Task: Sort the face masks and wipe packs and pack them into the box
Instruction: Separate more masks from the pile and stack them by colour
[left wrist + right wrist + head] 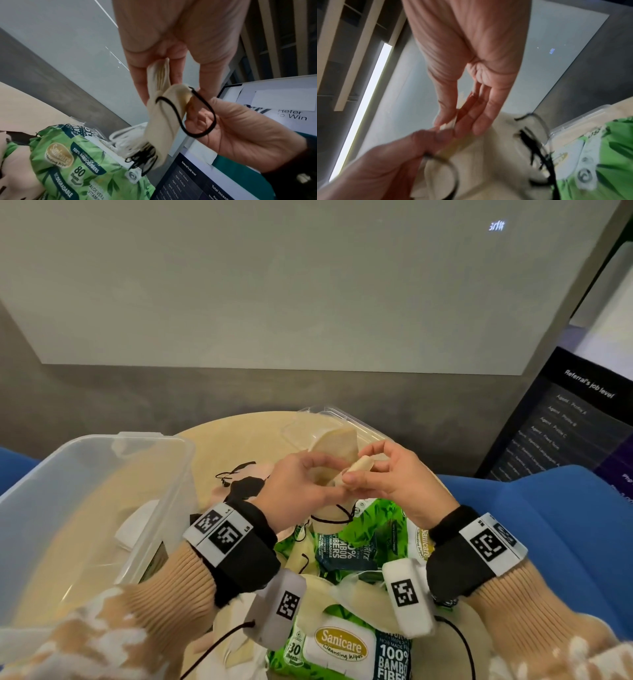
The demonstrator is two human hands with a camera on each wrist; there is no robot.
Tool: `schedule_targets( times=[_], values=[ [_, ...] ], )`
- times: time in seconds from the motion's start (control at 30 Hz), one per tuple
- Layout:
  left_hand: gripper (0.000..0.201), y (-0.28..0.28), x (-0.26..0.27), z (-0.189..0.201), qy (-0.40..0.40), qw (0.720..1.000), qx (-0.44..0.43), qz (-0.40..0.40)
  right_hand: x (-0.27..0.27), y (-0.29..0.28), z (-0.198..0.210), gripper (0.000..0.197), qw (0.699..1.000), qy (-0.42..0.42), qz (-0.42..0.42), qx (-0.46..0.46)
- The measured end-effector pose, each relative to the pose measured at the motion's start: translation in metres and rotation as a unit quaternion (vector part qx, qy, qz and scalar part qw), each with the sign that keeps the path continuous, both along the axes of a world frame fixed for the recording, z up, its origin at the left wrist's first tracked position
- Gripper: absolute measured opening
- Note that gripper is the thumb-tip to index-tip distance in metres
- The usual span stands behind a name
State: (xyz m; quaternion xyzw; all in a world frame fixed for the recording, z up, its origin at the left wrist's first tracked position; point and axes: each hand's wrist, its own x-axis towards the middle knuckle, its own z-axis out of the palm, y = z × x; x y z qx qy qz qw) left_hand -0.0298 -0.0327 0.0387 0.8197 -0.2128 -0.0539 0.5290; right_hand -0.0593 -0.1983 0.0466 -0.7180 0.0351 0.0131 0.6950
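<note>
Both hands hold a folded stack of beige face masks (337, 441) with black ear loops above the round table. My left hand (327, 474) grips the stack's lower part, and my right hand (356, 472) pinches its near edge. In the left wrist view the masks (163, 116) hang from the left hand (171, 86), one loop over the right hand (197, 115). The right hand (452, 125) pinches the masks (488, 148) beside the left hand (436, 136). Green wipe packs (346, 546) (342, 645) lie below. The clear box (102, 460) stands at the left.
Loose masks (239, 479) and cream masks (346, 594) lie among the packs on the wooden table (239, 429). A clear lid (342, 419) rests at the table's far edge. Blue seats (548, 525) flank the table, and a dark poster (565, 419) stands at the right.
</note>
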Motion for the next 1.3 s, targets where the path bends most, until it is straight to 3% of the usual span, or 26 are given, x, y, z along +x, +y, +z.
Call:
schedule_targets(
  times=[0.13,0.33,0.47,0.6,0.7,0.83,1.0,1.3],
  values=[
    [0.028,0.008,0.006,0.002,0.032,0.998,-0.044,0.014,0.000,-0.011,0.001,0.038,1.000,0.006,-0.020,-0.017],
    [0.028,0.023,0.024,-0.003,0.004,0.996,0.012,0.090,-0.007,-0.021,0.005,0.022,0.993,0.029,0.093,-0.064],
    [0.038,0.028,0.024,-0.002,-0.023,0.996,0.067,0.056,-0.007,-0.025,0.005,0.020,0.995,0.010,0.065,-0.080],
    [0.044,0.027,0.015,0.005,-0.027,0.999,0.038,0.002,-0.008,-0.020,0.006,0.037,0.994,0.004,0.092,-0.058],
    [0.044,0.021,0.008,0.007,-0.038,0.998,0.024,-0.034,-0.007,-0.011,0.006,0.036,0.994,-0.014,0.099,-0.038],
    [0.019,0.017,0.007,0.003,-0.062,0.998,-0.012,-0.019,-0.006,-0.007,0.010,0.025,0.996,-0.030,0.087,-0.017],
    [0.017,0.019,0.010,0.008,-0.022,0.999,-0.040,-0.019,-0.002,-0.013,0.012,0.008,0.995,-0.067,-0.033,-0.062],
    [0.014,0.023,0.008,0.013,-0.038,0.995,-0.014,-0.086,-0.006,-0.008,0.017,0.045,0.992,-0.076,0.092,-0.029]
  ],
)
